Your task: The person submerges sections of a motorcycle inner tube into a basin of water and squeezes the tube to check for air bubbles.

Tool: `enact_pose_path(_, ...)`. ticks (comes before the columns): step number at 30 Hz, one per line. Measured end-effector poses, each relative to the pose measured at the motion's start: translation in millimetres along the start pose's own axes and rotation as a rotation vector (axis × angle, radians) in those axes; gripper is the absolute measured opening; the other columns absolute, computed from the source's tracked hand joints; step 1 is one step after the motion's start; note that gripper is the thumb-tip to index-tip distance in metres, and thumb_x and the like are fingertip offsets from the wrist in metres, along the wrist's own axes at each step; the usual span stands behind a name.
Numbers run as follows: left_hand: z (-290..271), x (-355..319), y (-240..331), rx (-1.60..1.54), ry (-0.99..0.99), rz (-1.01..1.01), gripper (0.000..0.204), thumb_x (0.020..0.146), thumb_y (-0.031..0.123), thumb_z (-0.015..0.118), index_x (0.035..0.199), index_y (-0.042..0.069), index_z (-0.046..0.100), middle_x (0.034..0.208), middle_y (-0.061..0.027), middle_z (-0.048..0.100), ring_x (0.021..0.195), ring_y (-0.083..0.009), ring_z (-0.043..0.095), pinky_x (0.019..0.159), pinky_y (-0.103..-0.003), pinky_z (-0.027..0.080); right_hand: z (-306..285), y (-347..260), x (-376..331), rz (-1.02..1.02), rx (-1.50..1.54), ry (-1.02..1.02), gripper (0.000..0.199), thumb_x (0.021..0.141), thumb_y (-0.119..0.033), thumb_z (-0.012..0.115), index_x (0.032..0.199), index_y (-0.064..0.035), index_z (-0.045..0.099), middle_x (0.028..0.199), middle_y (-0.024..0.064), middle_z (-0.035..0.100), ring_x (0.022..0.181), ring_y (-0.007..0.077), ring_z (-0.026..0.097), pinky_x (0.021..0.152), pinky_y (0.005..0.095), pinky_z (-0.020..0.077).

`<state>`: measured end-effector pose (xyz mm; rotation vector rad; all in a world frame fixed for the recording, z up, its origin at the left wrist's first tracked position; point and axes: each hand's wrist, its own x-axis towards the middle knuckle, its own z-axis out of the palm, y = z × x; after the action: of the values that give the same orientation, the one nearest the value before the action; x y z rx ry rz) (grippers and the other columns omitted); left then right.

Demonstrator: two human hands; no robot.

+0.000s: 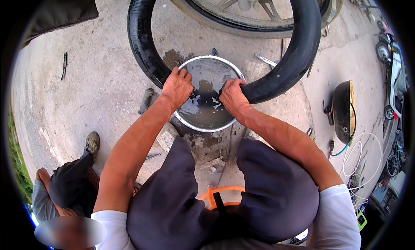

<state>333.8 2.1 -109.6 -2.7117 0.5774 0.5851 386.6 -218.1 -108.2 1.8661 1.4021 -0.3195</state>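
A black, inflated inner tube point(281, 77) stands in a large loop before me, its near stretch dipped into a round metal basin point(207, 129) of murky water. At the basin's left side, my left hand point(177, 86) is closed round the tube, fingers curled over it. My right hand point(233, 96) grips the tube at the right side, near the rim. Between the hands the submerged stretch is mostly hidden by dark, rippled water point(205, 73). My knees flank the basin's near side.
Behind the tube lies a spoked wheel with its tyre point(203, 23). A wrench point(264, 60) rests right of the basin. Farther right are a black-and-yellow rounded object point(342, 107) and a coiled white hose point(380, 150). Another person point(69, 185) sits at left. An orange frame point(229, 189) is below me.
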Motion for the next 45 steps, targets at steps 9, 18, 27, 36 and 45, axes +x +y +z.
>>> enact_pose_path(9,4.6,2.2,0.4,-0.005,0.021,-0.005,0.022,0.090,0.024,0.073,0.108,0.014,0.082,0.126,-0.0017,0.070,0.128,-0.0231,0.057,0.109,-0.045,0.041,-0.8,0.6,-1.5,0.006,-0.004,0.016,0.037,0.102,-0.027,0.055,0.112,-0.0038,0.082,0.105,0.0189,0.076,0.100,0.0406,0.067,0.072,0.0613,0.0519)
enact_pose_path(18,-0.5,1.9,0.1,-0.022,-0.036,-0.010,0.034,0.082,0.028,0.082,0.113,0.014,0.081,0.129,-0.0009,0.068,0.130,-0.0230,0.057,0.111,-0.046,0.041,-2.3,1.5,-3.7,0.009,-0.002,0.033,0.037,0.101,-0.027,0.056,0.112,-0.0034,0.082,0.106,0.0194,0.076,0.100,0.0408,0.066,0.073,0.0622,0.0521)
enact_pose_path(27,-2.4,3.0,-0.5,-0.021,-0.070,-0.005,0.033,0.084,0.028,0.080,0.114,0.015,0.081,0.131,-0.0013,0.068,0.130,-0.0233,0.057,0.111,-0.046,0.041,0.1,-1.2,-0.2,0.027,-0.008,0.025,0.037,0.100,-0.027,0.057,0.112,-0.0027,0.082,0.106,0.0201,0.076,0.101,0.0407,0.067,0.073,0.0618,0.0523)
enact_pose_path(36,-5.6,3.5,1.0,-0.023,-0.108,-0.004,0.034,0.084,0.028,0.080,0.116,0.014,0.080,0.131,-0.0017,0.068,0.132,-0.0233,0.056,0.112,-0.046,0.041,-1.7,-1.2,-2.5,0.030,-0.019,0.013,0.035,0.100,-0.025,0.056,0.110,-0.0038,0.082,0.104,0.0187,0.076,0.099,0.0395,0.067,0.073,0.0613,0.0527)
enact_pose_path(45,1.5,0.2,0.8,-0.028,-0.030,-0.012,0.028,0.087,0.029,0.078,0.112,0.015,0.082,0.127,-0.0015,0.069,0.128,-0.0228,0.057,0.109,-0.046,0.042,-7.0,0.5,-3.6,0.020,0.010,0.030,0.035,0.100,-0.027,0.058,0.110,-0.0044,0.082,0.106,0.0186,0.076,0.100,0.0395,0.066,0.073,0.0608,0.0525)
